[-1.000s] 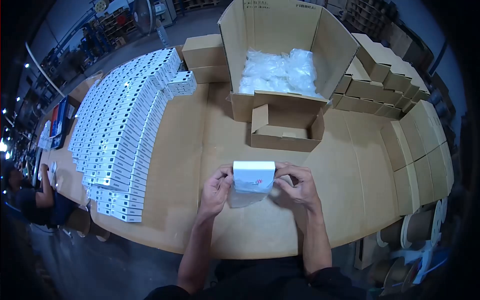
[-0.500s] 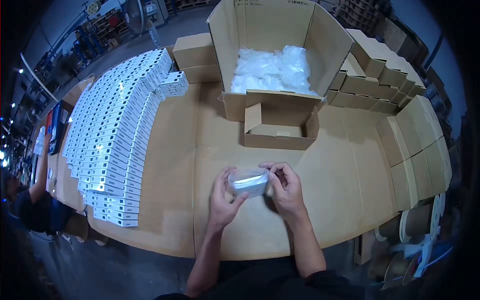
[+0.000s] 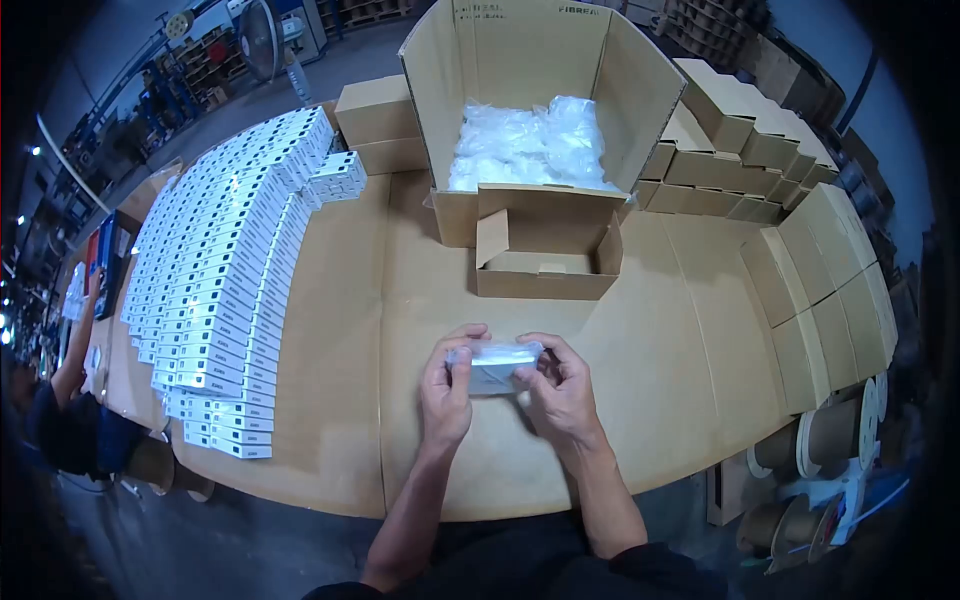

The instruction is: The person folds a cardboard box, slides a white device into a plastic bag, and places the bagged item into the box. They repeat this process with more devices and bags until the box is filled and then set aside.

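A small pale box in clear plastic wrap (image 3: 492,370) is held between both hands above the near middle of the table. My left hand (image 3: 447,390) grips its left end, thumb on the near face. At the right end, my right hand (image 3: 563,390) pinches it with thumb and fingers. Beyond the hands stands an open, small brown carton (image 3: 550,285). Right behind it, a large open cardboard box (image 3: 640,110) holds a heap of clear plastic bags (image 3: 530,140).
Stacked white boxes (image 3: 235,250) cover the table's left side. Brown cartons (image 3: 740,165) are piled at the back right, with more (image 3: 840,290) at the right edge. Another person (image 3: 75,410) is at the far left. Cable spools (image 3: 835,440) stand below the table's right edge.
Both hands have shifted their hold on the wrapped box. The left thumb has moved up over its left end, and the right hand has closed on its right end. The view has shifted slightly.
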The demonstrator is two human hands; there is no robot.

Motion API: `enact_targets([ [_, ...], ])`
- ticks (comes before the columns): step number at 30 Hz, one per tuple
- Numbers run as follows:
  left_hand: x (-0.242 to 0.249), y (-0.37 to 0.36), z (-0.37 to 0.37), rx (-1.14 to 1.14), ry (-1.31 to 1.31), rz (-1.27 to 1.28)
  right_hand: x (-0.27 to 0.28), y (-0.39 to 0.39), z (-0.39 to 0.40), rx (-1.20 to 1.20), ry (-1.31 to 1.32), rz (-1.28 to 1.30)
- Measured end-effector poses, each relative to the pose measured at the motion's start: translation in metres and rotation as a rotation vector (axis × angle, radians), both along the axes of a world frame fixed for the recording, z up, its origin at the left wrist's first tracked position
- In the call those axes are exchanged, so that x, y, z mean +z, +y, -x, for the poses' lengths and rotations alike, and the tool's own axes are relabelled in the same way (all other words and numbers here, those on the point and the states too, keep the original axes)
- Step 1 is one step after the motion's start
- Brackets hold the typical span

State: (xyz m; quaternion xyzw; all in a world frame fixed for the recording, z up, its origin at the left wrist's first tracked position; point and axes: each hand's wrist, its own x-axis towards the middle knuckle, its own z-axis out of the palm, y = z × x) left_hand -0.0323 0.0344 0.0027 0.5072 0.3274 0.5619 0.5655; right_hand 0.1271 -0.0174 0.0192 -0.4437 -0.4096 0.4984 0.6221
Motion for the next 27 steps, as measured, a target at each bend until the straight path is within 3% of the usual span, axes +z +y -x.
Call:
enact_targets([
  [3,-0.001,-0.013,-0.005,0.061,0.082,-0.022,0.002,-0.004,0.002,-0.078,-0.03,-0.082],
  [6,0.003,-0.023,0.002,-0.086,-0.092,0.25,0.003,-0.009,0.0,-0.017,-0.127,-0.092],
  [9,-0.013,-0.019,0.01,-0.073,-0.015,0.199,-0.001,-0.008,-0.006,0.058,-0.079,-0.073],
  [12,0.0,-0.018,0.008,-0.072,-0.095,0.321,0.003,-0.008,-0.004,-0.031,-0.012,0.053],
  [15,0.005,-0.013,0.006,0.006,-0.051,0.359,0.022,-0.003,0.009,-0.372,0.099,-0.111],
  [18,0.008,-0.008,0.009,0.005,-0.048,0.321,0.018,-0.003,-0.01,-0.148,-0.353,-0.429],
  [22,0.01,-0.006,0.011,-0.043,0.002,0.3,0.031,-0.004,-0.018,0.09,-0.609,-0.141],
  [27,0.001,-0.006,0.016,-0.075,-0.158,0.405,0.037,0.0,-0.012,0.01,-0.615,-0.137],
])
